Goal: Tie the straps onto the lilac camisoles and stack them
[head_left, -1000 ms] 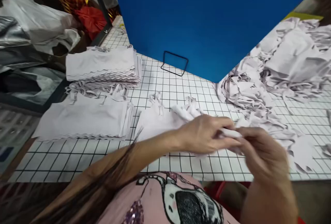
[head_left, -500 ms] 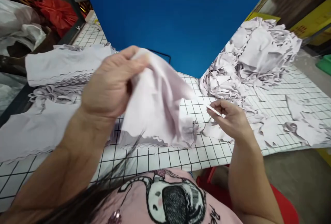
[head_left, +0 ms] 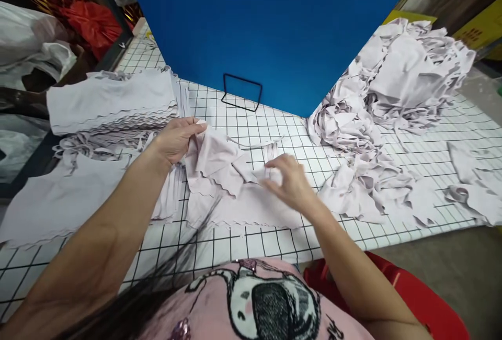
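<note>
Head view over grid table (head_left: 274,131). Left hand (head_left: 176,138) clenched on upper left corner of lilac garment piece (head_left: 219,165), corner lifted off surface. Right hand (head_left: 288,183) at piece's right end, fingers bent and blurred; whether it grips cannot be told. Piece lies crumpled between both hands, long axis left to right across person's front, resting on flat piece (head_left: 243,209) with scalloped hem. Left hand farther up table, right hand nearer body. Folded stacks (head_left: 110,99) just left of left hand; loose heap (head_left: 392,89) well to right.
</note>
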Motion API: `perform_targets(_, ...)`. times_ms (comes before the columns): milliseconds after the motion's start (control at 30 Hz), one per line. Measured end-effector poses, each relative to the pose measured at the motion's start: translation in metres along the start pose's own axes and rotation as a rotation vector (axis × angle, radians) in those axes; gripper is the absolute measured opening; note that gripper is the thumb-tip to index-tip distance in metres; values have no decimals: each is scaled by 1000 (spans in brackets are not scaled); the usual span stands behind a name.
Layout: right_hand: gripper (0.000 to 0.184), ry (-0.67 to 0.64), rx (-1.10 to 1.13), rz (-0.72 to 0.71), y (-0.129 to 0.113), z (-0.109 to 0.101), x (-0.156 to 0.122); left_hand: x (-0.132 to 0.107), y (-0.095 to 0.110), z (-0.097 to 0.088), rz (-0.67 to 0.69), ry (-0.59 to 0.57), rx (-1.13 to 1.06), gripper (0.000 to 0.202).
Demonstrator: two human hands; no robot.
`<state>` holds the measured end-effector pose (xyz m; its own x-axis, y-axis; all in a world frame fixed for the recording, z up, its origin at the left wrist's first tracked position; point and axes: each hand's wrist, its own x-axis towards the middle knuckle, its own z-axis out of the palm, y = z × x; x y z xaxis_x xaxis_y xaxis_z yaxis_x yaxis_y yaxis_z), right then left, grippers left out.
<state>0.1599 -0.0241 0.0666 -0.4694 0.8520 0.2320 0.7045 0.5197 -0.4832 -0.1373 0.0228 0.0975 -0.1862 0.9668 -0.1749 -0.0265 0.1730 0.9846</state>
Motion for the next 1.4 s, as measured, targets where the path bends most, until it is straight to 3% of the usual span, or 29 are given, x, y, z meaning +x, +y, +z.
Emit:
perform_targets(100, 39, -130, -42, -89, -38, 39, -5, 9, 2, -5, -16, -4, -6, 20)
perform_targets(167, 41, -136, -126, -87, -52, 58, -3, 11, 2, -8, 9, 82, 92, 17)
perform_targets(267, 21, -128, -231, -51, -55, 74, 2, 0, -3, -13, 191, 281, 463, 25)
perform_targets(300, 12, -125, -247, -42, -53, 75, 3, -7, -7, -16, 277, 280, 618, 32)
perform_targets(367, 12, -122, -247, -33, -47, 73, 3, -23, -17, -21, 392, 98, 891, 45)
perform_targets(467, 14, -131, -180, 2, -42, 64, 1, -40, -36, -30, 401, -217, 1144, 51)
perform_targets(533, 14, -151, -128, 29, -44, 61, 0, -43, -46, -35, 386, -216, 1263, 48)
perform_targets(633, 38, -170, -168, 44, -52, 65, -1, -40, -50, -36, 288, -124, 1360, 35)
perform_targets(700, 35, -164, -241, 40, -57, 72, -1, -37, -46, -35, 210, -89, 1368, 33)
perform_targets(800, 7, -162, -289, 30, -58, 77, -2, -36, -37, -38, 226, 19, 1351, 32)
perform_targets(1000, 11, -186, -211, 3, -55, 57, -11, -39, -28, -69, 325, 280, 1152, 28)
perform_targets(1133, 12, -394, -88, -204, -62, 35, -16, -39, -27, -79, 302, 351, 998, 27)
perform_targets(1167, 14, -415, -35, -239, -64, 30, -14, -39, -25, -76, 293, 341, 932, 25)
perform_targets(1233, 19, -325, 76, -240, -68, 17, 0, -42, -17, -62, 328, 254, 747, 20)
perform_targets(1333, 29, -46, 171, -224, -70, -7, 41, -49, 10, -27, 517, 1, 457, 16)
perform_targets(1400, 41, -14, 215, -316, -71, -27, 74, -53, 33, -2, 595, -166, 387, 15)
